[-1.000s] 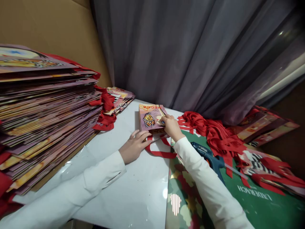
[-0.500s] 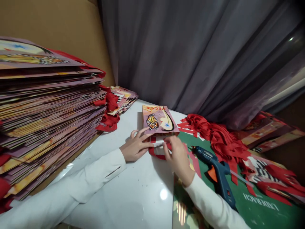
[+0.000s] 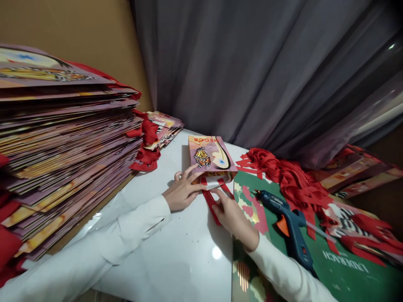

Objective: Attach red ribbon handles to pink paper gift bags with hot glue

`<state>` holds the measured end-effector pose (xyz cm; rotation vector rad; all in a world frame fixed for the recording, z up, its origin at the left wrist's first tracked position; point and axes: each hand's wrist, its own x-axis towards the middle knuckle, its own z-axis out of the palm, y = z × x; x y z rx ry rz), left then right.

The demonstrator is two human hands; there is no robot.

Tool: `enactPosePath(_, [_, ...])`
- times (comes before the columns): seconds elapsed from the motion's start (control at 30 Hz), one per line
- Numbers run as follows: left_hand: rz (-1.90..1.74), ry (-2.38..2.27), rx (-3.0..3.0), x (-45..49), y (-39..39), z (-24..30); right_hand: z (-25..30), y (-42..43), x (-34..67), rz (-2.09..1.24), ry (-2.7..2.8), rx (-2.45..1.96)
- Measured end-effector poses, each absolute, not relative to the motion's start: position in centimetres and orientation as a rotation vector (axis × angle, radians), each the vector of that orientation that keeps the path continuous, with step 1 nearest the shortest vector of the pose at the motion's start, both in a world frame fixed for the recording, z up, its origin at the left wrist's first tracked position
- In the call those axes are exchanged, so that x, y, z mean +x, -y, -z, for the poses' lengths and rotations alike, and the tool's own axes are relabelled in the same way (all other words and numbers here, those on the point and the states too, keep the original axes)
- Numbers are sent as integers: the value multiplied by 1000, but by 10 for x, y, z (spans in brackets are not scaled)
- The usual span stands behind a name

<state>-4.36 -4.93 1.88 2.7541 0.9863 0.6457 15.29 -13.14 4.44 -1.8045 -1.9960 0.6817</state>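
Note:
A small pink paper bag (image 3: 210,158) with a butterfly print lies flat on the white table (image 3: 176,247). My left hand (image 3: 182,193) rests at the bag's near left corner, fingers stretched onto its open edge. A red ribbon handle (image 3: 211,201) runs out from the bag's mouth. My right hand (image 3: 231,214) lies on the ribbon just below the bag, fingers curled over it.
A tall stack of flat printed bags (image 3: 63,138) fills the left. A blue glue gun (image 3: 288,224) lies on a green sheet (image 3: 346,268) at right. Behind the glue gun is a heap of red ribbons (image 3: 289,178), with grey curtain (image 3: 267,71) at the back.
My right hand left the top of the bag, drew back toward me and came down on the red ribbon handle. The left hand stayed at the bag's corner.

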Motion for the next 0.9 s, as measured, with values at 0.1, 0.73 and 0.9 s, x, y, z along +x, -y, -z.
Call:
enactPosePath(0.1, [-646,-991,2757,-43,49,-17,-42,145,143,-185,2223,-1739])
enactPosePath(0.73, [-598,-1038,2815,-43,52,-16,-43,140,144,-90,2288,-1449])
enactPosePath(0.9, [-599,-1030,2832,-43,53,-15,-52,91,160,42,2540,-1537])
